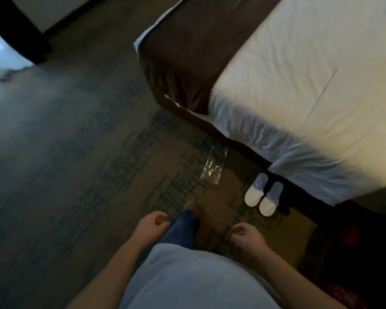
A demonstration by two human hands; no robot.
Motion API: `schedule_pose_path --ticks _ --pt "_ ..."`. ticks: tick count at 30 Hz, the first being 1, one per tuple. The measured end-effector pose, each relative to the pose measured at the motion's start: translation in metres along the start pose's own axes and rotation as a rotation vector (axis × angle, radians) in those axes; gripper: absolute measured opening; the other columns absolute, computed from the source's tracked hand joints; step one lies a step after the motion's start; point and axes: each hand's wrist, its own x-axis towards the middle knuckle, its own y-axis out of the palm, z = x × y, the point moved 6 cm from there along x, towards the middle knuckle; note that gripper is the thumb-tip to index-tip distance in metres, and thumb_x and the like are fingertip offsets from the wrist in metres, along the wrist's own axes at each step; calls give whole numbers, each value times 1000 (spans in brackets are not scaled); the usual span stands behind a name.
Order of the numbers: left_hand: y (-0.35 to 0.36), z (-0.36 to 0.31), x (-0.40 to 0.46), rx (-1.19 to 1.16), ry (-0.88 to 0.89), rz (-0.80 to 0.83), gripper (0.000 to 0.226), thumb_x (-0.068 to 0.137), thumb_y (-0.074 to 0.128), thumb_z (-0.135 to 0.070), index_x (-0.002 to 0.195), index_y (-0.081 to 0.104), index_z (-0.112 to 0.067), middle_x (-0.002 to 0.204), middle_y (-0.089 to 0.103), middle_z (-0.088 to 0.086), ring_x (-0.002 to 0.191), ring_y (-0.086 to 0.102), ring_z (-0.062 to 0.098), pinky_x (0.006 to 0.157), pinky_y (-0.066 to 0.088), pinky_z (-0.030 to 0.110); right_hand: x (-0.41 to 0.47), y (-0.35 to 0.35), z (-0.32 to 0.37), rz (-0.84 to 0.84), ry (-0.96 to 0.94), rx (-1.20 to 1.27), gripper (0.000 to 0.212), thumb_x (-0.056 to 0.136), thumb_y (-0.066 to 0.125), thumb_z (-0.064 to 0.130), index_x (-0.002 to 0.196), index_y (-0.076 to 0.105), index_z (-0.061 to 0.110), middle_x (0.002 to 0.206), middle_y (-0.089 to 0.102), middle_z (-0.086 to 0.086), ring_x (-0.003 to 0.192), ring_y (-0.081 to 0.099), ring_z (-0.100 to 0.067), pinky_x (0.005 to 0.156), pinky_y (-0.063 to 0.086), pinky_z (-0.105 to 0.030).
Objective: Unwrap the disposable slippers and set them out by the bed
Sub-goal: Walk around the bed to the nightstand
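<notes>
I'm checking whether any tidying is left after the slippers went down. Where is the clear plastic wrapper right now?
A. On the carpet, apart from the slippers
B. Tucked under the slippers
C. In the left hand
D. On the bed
A: the clear plastic wrapper lies flat on the carpet, apart from the slippers set side by side at the bed edge; neither hand holds anything.
</notes>
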Motion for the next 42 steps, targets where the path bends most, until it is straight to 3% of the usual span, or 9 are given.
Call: schedule_pose_path --ticks 6,10,17,20,24,28,32,35,42 --pt "30 87 -59 -150 -160 -46 31 81 56 -11 111 62 -10 111 68 11 97 61 18 81 41 20 3 24 1 75 -27 -193 34 85 58 20 117 57 11 95 63 -7 86 64 -23 70 50 -32" --pt "18 126 -78 -271 -248 -192 29 80 54 -9 107 64 -10 103 70 11 87 59 16 75 40 20 7 51 22 137 -80 -326 33 87 56 20 118 58 11 113 64 -10 96 64 -25 80 51 -35" --pt "-13 182 -60 -471 -362 -204 26 84 56 -5 109 61 -4 87 59 3 89 54 16 77 38 22 29 92 79 195 -112 -458 32 88 54 17 118 59 9 115 63 -11 101 63 -25 87 48 -33" --pt "-46 206 -40 -446 -352 -127 14 85 54 -7 89 64 -17 90 58 4 90 53 16 77 37 22 47 108 114 160 -89 -426 31 89 52 15 117 59 6 104 62 -9 93 64 -25 80 51 -32" --pt "-109 244 -11 -318 -361 -15 29 82 54 -8 63 51 -30 70 56 -6 82 55 19 79 47 31 62 128 176 58 -71 -245 28 91 50 11 117 58 4 94 59 -8 73 58 -19 53 41 -24" --pt "-172 263 23 -272 -335 17 8 83 57 -12 82 63 -16 78 62 2 79 59 22 84 51 34 77 155 221 -22 -50 -99 20 89 51 7 106 61 3 66 57 -8 62 54 -25 51 41 -29" --pt "-236 257 67 -345 -283 -103 27 86 56 -13 110 61 -5 97 66 13 88 62 24 77 46 27 90 176 260 -48 -46 -61 10 85 55 10 93 60 12 68 60 -2 72 61 -28 75 52 -43" --pt "-281 246 101 -466 -246 -193 24 88 54 -13 110 60 -8 90 66 7 80 62 18 61 44 23 109 184 286 -34 -30 -62 8 85 55 12 91 60 15 71 62 -3 76 64 -31 75 52 -42" --pt "-362 233 191 -573 -305 -337 14 87 55 -9 100 61 -10 73 62 -4 77 63 21 60 44 26 188 176 379 -25 23 -58 17 84 56 8 90 68 -2 78 64 -13 76 59 -27 73 47 -35"
